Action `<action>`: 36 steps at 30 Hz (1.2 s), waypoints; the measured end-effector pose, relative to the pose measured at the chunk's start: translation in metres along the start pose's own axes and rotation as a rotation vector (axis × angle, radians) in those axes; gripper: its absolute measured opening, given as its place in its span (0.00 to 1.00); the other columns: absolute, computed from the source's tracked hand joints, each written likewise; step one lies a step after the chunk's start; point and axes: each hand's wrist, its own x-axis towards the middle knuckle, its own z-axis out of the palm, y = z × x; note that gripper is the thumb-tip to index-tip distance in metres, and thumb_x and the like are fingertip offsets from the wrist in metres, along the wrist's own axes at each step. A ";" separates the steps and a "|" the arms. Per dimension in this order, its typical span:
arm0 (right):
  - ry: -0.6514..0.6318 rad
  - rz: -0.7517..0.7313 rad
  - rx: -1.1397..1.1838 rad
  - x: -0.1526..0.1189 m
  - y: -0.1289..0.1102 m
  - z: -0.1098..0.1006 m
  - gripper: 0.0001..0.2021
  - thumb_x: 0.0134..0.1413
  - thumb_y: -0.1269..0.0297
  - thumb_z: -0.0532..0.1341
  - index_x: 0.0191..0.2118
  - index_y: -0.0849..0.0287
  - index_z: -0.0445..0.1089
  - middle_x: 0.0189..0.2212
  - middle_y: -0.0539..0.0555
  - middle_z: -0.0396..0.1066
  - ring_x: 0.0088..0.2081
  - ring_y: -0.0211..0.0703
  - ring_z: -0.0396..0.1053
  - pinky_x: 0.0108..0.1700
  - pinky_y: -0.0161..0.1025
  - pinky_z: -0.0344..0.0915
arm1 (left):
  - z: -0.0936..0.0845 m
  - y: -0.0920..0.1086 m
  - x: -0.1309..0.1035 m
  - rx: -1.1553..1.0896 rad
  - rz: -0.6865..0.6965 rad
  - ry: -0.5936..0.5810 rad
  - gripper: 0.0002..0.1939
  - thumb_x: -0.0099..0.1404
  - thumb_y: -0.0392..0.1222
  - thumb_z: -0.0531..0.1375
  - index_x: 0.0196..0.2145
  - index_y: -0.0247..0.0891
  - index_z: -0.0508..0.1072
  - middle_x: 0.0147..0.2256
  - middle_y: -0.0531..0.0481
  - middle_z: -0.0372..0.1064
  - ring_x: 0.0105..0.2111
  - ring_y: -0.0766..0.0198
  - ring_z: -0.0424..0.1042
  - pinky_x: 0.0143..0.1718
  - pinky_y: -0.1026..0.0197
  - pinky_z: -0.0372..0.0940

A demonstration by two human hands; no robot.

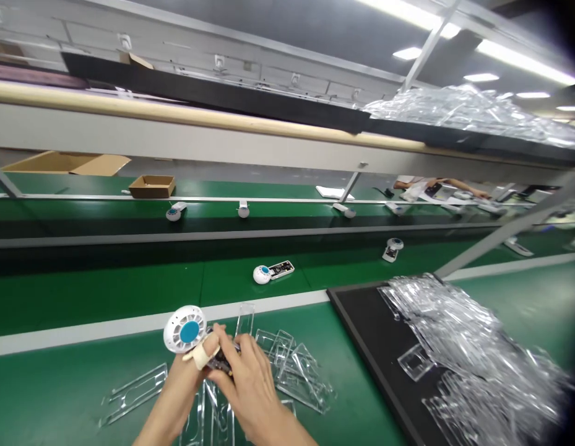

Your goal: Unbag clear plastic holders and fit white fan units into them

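Observation:
A white handheld device (176, 328) with a round, vented head and a blue disc is held over the green bench. Its dark circuit-board body lies mostly hidden between my hands. My left hand (187, 368) wraps around the body just below the round head, with a cream band on one finger. My right hand (250, 378) closes on the other end of the body, thumb and fingers over the board. Under and around both hands lie clear plastic frames (306, 378), several of them overlapping. Another clear frame (136, 393) rests to the left of my left wrist.
A black tray (361, 334) heaped with clear plastic pieces (468, 334) stands at right. Similar devices (281, 269) lie on the green conveyor (129, 272) ahead. A slanted metal post (501, 238) and an overhead shelf (222, 136) bound the space. Farther back are a cardboard box (152, 189) and a person's arm (468, 188).

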 end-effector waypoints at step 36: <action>-0.295 -0.370 -0.398 0.080 0.137 -0.008 0.24 0.58 0.77 0.51 0.59 0.59 0.56 0.33 0.55 0.73 0.37 0.44 0.68 0.47 0.45 0.64 | 0.034 0.000 0.217 0.761 0.038 0.078 0.33 0.57 0.59 0.56 0.52 0.31 0.61 0.33 0.39 0.71 0.26 0.55 0.74 0.22 0.57 0.69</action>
